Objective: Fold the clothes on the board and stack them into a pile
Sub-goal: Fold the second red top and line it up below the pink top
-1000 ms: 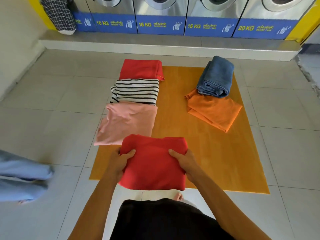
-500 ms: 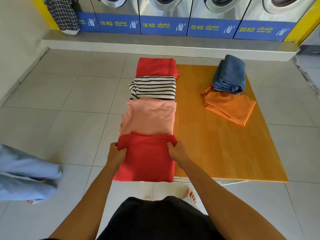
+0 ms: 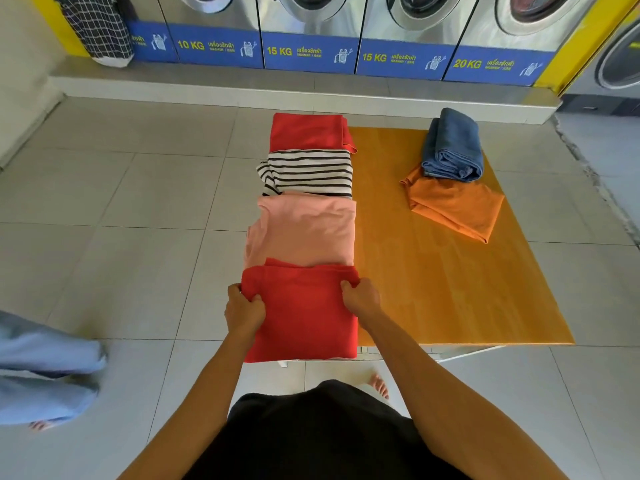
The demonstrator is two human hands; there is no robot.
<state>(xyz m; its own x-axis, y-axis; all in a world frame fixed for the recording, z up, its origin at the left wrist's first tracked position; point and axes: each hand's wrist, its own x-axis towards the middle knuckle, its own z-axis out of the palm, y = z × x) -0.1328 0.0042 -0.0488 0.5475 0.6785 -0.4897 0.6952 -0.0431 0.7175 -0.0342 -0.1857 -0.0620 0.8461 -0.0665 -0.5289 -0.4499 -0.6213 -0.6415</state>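
Observation:
A folded red garment (image 3: 304, 317) lies at the near left corner of the orange wooden board (image 3: 443, 289). My left hand (image 3: 244, 310) grips its left edge and my right hand (image 3: 360, 297) grips its right edge. Beyond it, in a row along the board's left side, lie a folded pink garment (image 3: 304, 230), a black-and-white striped one (image 3: 311, 173) and another red one (image 3: 310, 131). At the far right of the board, rolled blue jeans (image 3: 452, 147) rest on a folded orange garment (image 3: 457, 206).
A row of washing machines (image 3: 311, 29) on a raised step lines the far wall, with a checked bag (image 3: 97, 29) at the left. Another person's light blue trouser legs (image 3: 45, 372) stand on the tiled floor to my left. My bare foot (image 3: 379, 384) shows under the board's near edge.
The red garment moved left from the board's near middle to its near left corner, in line with the row of folded clothes. Both hands still grip its sides. The view shifted left.

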